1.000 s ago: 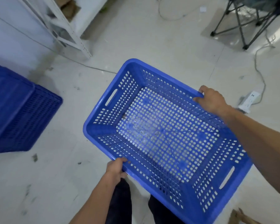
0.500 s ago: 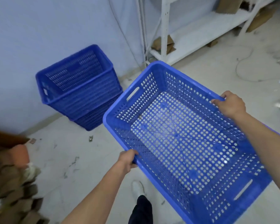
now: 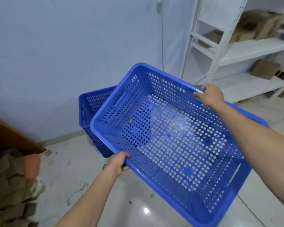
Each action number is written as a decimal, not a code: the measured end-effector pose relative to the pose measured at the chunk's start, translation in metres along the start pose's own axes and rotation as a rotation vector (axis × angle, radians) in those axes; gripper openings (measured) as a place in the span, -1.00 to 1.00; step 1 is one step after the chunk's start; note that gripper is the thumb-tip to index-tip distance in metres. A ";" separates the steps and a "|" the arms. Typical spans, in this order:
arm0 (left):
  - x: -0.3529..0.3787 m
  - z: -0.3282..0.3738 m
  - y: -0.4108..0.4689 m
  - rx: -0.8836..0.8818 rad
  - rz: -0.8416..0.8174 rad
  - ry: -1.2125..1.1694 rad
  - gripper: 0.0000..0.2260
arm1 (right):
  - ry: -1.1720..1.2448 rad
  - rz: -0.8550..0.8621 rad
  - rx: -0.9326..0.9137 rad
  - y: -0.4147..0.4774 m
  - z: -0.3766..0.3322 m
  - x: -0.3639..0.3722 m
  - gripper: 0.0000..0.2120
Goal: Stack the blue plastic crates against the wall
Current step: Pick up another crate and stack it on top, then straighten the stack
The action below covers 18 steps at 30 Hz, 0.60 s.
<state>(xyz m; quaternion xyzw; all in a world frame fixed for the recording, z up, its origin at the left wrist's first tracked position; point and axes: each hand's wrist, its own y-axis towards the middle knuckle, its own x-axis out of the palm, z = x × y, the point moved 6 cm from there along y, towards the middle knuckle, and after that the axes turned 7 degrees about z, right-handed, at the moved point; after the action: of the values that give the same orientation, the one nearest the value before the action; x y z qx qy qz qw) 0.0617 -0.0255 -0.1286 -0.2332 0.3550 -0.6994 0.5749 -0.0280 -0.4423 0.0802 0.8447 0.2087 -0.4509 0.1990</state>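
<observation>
I hold a blue perforated plastic crate in the air, empty and tilted. My left hand grips its near long rim. My right hand grips the far long rim. Behind and below it, a stack of blue crates stands on the floor against the pale blue wall. The held crate covers most of that stack; only the stack's left end shows.
A white metal shelf rack with cardboard boxes stands right of the stack. A heap of crumpled cardboard and a brown wooden piece lie at the left. A cable hangs down the wall. The floor is glossy tile.
The view has swung toward the wall. The held crate has come closer to the stack and now overlaps it, both hands still gripping its rims.
</observation>
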 end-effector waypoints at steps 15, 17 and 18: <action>-0.004 0.163 0.063 0.094 0.190 -0.280 -0.91 | 0.017 -0.099 -0.362 0.206 -0.222 0.099 -0.65; -0.008 0.170 0.070 0.089 0.230 -0.324 -0.83 | 0.038 -0.138 -0.403 0.219 -0.248 0.115 -0.66; -0.011 0.173 0.074 0.083 0.256 -0.341 -0.78 | 0.039 -0.159 -0.427 0.224 -0.260 0.124 -0.66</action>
<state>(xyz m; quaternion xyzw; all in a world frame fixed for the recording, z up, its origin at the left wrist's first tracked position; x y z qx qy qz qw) 0.2386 -0.0606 -0.0737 -0.2773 0.2502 -0.5850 0.7199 0.3305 -0.4707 0.1424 0.7730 0.3689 -0.3943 0.3330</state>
